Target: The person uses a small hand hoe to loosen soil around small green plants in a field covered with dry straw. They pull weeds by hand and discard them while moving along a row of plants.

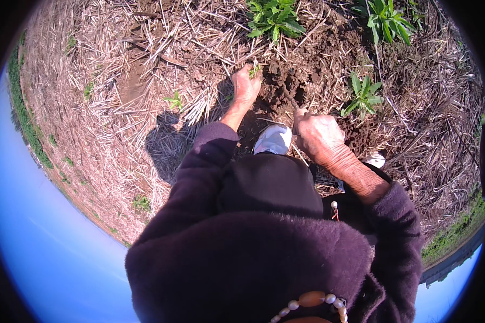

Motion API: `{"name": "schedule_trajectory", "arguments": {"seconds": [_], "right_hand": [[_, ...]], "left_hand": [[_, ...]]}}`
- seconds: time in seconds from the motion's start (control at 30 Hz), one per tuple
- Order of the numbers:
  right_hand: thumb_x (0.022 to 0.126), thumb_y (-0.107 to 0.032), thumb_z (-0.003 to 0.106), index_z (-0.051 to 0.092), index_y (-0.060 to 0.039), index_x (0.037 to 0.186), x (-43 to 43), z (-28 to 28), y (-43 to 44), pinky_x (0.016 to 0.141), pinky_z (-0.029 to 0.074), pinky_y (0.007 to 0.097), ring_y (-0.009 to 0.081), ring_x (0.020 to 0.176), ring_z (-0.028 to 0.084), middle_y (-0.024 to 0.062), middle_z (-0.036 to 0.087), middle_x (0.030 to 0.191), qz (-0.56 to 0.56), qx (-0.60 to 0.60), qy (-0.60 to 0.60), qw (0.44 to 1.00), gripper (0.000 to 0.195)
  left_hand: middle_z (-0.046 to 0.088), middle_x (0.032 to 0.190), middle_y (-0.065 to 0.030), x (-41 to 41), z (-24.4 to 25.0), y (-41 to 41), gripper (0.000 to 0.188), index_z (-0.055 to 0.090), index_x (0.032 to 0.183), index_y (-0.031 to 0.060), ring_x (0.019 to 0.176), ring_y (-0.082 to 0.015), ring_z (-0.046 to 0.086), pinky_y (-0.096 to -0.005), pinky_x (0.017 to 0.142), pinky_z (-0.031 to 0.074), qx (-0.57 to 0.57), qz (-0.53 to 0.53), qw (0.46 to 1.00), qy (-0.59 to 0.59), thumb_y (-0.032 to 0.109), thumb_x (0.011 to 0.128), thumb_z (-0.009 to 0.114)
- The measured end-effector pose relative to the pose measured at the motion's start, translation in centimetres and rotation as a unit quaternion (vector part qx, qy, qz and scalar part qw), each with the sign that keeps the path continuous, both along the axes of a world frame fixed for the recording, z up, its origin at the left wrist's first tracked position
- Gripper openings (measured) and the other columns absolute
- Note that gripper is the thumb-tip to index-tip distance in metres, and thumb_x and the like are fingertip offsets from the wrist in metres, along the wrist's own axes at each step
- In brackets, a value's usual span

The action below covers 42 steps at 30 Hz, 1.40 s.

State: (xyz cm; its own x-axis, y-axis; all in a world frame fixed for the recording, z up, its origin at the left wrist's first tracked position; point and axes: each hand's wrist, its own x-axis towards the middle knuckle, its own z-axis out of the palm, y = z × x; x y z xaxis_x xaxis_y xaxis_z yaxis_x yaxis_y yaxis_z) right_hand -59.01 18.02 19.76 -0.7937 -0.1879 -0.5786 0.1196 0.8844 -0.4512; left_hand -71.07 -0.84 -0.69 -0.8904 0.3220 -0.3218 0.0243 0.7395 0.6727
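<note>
My left hand (246, 84) is closed around a small green plant (254, 71), whose leaves show at the fingertips, low over the ground. To its right, my right hand (319, 131) grips a thin brown stick-like tool (289, 97); its far end reaches into loose, dug-up soil (279, 82). Whether it is wood or rusty metal I cannot tell, and its tip is hidden in the clods. A leafy green plant (363, 95) grows to the right of the dug soil, and a bigger one (275, 18) stands beyond it.
Dry straw (145, 80) covers much of the ground. One white shoe (273, 139) is between my forearms, another (375, 160) by my right forearm. A further leafy plant (388, 22) grows at the top right, a small seedling (173, 101) to the left.
</note>
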Motion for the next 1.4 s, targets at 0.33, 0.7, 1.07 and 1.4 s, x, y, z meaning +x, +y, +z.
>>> {"name": "schedule_trajectory", "arguments": {"seconds": [0.33, 0.7, 1.07, 1.4], "right_hand": [[0.079, -0.006, 0.062, 0.068, -0.0064, 0.096, 6.9, -9.8, 7.6, 0.059, 0.053, 0.0389, 0.0296, 0.059, 0.066, 0.0162, 0.065, 0.067, -0.278, -0.145, 0.094, 0.945, 0.018], [0.068, -0.002, 0.062, 0.067, 0.0010, 0.088, -0.6, 11.9, 6.9, 0.060, 0.046, 0.0468, 0.0390, 0.063, 0.059, 0.0205, 0.056, 0.063, -0.158, -0.064, 0.110, 0.979, 0.020], [0.067, -0.007, 0.069, 0.064, -0.0024, 0.084, -2.5, 8.0, 0.7, 0.067, 0.055, 0.0452, 0.0382, 0.074, 0.067, 0.0200, 0.064, 0.070, -0.002, -0.031, 0.015, 0.999, 0.018], [0.077, -0.012, 0.068, 0.066, -0.0004, 0.089, -0.8, -0.5, -5.1, 0.072, 0.057, 0.0452, 0.0361, 0.080, 0.071, 0.0208, 0.070, 0.080, -0.017, -0.068, -0.063, 0.996, 0.017]], "left_hand": [[0.069, 0.077, -0.0022, -4.1, 0.5, -2.3, 0.027, 0.070, 0.100, 0.0006, 0.058, -0.0066, 0.059, -0.0227, 0.051, 0.050, 0.074, 0.037, 0.994, -0.070, 0.012, 0.080, 0.084], [0.060, 0.079, -0.0047, -8.3, 11.7, -9.6, 0.014, 0.065, 0.102, -0.0006, 0.057, -0.0105, 0.043, -0.0276, 0.053, 0.039, 0.430, 0.245, 0.808, -0.319, 0.007, 0.091, 0.065], [0.068, 0.083, -0.0113, -1.3, 8.2, -15.1, 0.033, 0.055, 0.121, -0.0018, 0.059, -0.0156, 0.063, -0.0264, 0.047, 0.048, 0.143, 0.268, 0.903, -0.304, 0.008, 0.090, 0.061], [0.070, 0.082, -0.0024, 2.4, 1.0, -12.0, 0.034, 0.070, 0.107, 0.0009, 0.074, -0.0107, 0.062, -0.0273, 0.070, 0.053, 0.068, 0.156, 0.969, -0.178, 0.016, 0.079, 0.083]]}}
